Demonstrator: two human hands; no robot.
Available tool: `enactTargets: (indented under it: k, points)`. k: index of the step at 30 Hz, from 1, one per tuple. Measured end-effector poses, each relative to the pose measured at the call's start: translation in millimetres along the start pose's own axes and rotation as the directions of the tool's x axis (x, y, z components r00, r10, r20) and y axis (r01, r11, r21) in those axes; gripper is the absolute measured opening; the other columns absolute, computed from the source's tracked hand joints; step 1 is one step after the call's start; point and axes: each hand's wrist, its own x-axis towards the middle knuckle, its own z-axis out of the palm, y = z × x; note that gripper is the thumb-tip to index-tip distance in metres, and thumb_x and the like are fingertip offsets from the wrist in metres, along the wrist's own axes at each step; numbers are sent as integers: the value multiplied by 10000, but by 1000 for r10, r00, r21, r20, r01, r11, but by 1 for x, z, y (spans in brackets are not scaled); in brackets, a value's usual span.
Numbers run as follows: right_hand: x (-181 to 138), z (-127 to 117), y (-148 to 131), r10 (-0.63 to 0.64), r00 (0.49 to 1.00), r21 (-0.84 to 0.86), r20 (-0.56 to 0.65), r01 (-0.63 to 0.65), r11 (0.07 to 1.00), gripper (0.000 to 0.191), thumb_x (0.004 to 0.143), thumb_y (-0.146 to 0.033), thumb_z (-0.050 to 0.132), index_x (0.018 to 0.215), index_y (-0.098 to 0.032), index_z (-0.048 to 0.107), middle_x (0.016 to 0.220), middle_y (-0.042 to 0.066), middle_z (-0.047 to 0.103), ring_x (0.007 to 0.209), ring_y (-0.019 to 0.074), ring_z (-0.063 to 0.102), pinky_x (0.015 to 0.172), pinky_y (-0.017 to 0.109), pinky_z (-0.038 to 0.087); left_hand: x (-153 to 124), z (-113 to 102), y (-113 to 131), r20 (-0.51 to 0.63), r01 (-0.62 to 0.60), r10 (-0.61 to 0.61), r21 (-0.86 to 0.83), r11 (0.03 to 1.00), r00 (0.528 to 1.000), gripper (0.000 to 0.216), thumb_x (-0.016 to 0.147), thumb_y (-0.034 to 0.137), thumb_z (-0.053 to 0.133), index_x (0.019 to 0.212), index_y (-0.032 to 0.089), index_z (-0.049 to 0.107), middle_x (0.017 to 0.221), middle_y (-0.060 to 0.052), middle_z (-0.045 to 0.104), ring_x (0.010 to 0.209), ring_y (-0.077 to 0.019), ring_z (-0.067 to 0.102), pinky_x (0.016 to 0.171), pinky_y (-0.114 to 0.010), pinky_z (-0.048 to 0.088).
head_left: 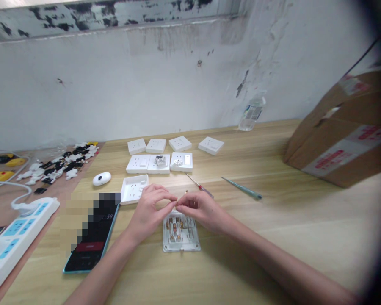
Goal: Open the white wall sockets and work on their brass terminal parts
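Note:
Just above the far edge of an open socket back (pixel 181 233), my left hand (pixel 154 205) and my right hand (pixel 201 209) meet fingertip to fingertip. Both are closed in a pinch, and whatever is between the fingertips is too small to name. Metal contacts show inside the white socket back, which lies flat on the table. A white socket faceplate (pixel 133 189) with slots lies behind my left hand, partly covered by it. Beyond my right hand lies a screwdriver (pixel 200 186) with a red handle, its handle end close to my knuckles.
Several white sockets stand in rows at the back, including one socket (pixel 211 145). A green pen-like tool (pixel 241 188) lies right. Left are a phone (pixel 95 237), a white oval case (pixel 101 178) and a power strip (pixel 28 237). A bottle (pixel 252 113) and cardboard box (pixel 339 131) stand right.

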Motion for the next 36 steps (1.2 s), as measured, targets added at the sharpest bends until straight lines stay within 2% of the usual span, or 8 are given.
enactTargets:
  k: [8, 14, 17, 21, 28, 30, 33, 36]
  points:
    - [0, -1, -2, -19, 1000, -87, -7, 18, 996, 277, 872, -388, 544, 862, -151, 688, 699, 30, 638, 608, 125, 534, 528, 240, 375, 1, -2, 0, -6, -18, 18, 46, 999, 1000, 77, 792, 208, 687, 858, 240, 710, 880, -13, 689, 955, -213, 565, 895, -411, 376]
    - [-4, -19, -18, -31, 998, -281, -60, 13, 960, 221, 866, -337, 554, 829, -161, 682, 624, -2, 578, 558, 106, 481, 502, 228, 339, 1, -2, 0, 7, -4, 4, 49, 999, 1000, 64, 795, 227, 682, 851, 243, 709, 881, -11, 693, 960, -218, 566, 909, -426, 365]
    - [-9, -35, -28, -59, 992, -396, -110, 11, 918, 199, 878, -307, 535, 833, -166, 668, 677, 11, 602, 590, 111, 498, 534, 234, 358, 0, -1, 1, 54, 7, -10, 39, 999, 999, 51, 794, 227, 682, 836, 244, 705, 881, -2, 693, 965, -216, 565, 931, -436, 353]
    - [-17, -53, -29, -93, 990, -484, -109, 29, 875, 205, 902, -311, 499, 866, -181, 653, 722, 17, 621, 624, 120, 525, 573, 244, 382, 1, 0, 4, 136, -2, 2, 4, 1000, 991, 52, 804, 207, 667, 820, 248, 696, 923, 13, 693, 969, -202, 561, 938, -429, 354]
    - [-24, -61, -17, -109, 990, -553, -89, 41, 832, 186, 915, -286, 477, 877, -190, 631, 745, 19, 624, 638, 130, 545, 610, 262, 418, 2, 5, 11, 221, 10, -1, -37, 999, 975, 70, 792, 185, 674, 821, 247, 689, 972, 11, 694, 1053, -208, 540, 1031, -469, 296]
    - [-24, -62, -15, -147, 986, -605, -74, 73, 793, 181, 918, -280, 472, 890, -193, 628, 788, 33, 621, 694, 146, 561, 661, 284, 439, 2, 6, 13, 247, 19, -12, -28, 999, 969, 57, 790, 202, 678, 815, 252, 689, 1024, 10, 687, 1100, -216, 522, 1062, -495, 256]
    - [-24, -62, -12, -257, 960, -723, -112, 99, 684, 160, 909, -279, 486, 966, -205, 617, 981, 79, 602, 916, 201, 565, 812, 363, 443, 3, 6, 16, 298, 22, -19, -8, 1000, 955, 35, 793, 227, 678, 802, 259, 690, 1113, 12, 663, 1184, -226, 474, 1089, -522, 205]
    - [-25, -62, -10, -315, 939, -817, -141, 70, 573, 190, 893, -286, 512, 1052, -220, 592, 1208, 116, 525, 1170, 270, 459, 945, 460, 383, 5, 6, 16, 333, 25, -29, 17, 1000, 943, 36, 798, 237, 670, 798, 262, 695, 1180, 5, 632, 1253, -233, 417, 1103, -541, 168]
